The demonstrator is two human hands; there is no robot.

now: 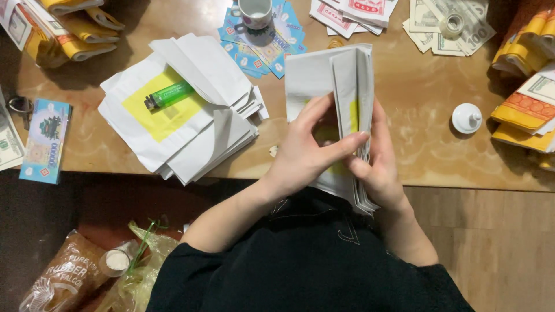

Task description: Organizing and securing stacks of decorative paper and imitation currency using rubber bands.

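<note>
Stretching away beyond both hands, the wooden table [404,98] carries everything else in sight. Well off to the left of the left hand [303,153] lies a fanned pile of white sheets [185,121], its top sheet marked with a yellow square. Between the two hands stands the held stack of white paper [341,81], raised on edge above the table's near rim, its top reaching away from the fingers and its bottom edge dropping below the right hand [378,167]. Yellow print shows on an inner sheet just beyond the fingertips.

The left hand is closed on the stack from the left, palm against the near face, thumb stretched across to the sheet edges. The right hand clamps the same stack from the right side, fingers curled round its lower edge; the two hands touch at the thumb.

Farther beyond the hands, a spread of blue printed notes [272,40] lies under a small white cup [254,11]. Up and to the right of the right hand are loose grey banknotes [433,29]. Near the right hand's right sits a small white knobbed lid [466,118]. On the fanned pile rests a green lighter [169,94].
</note>
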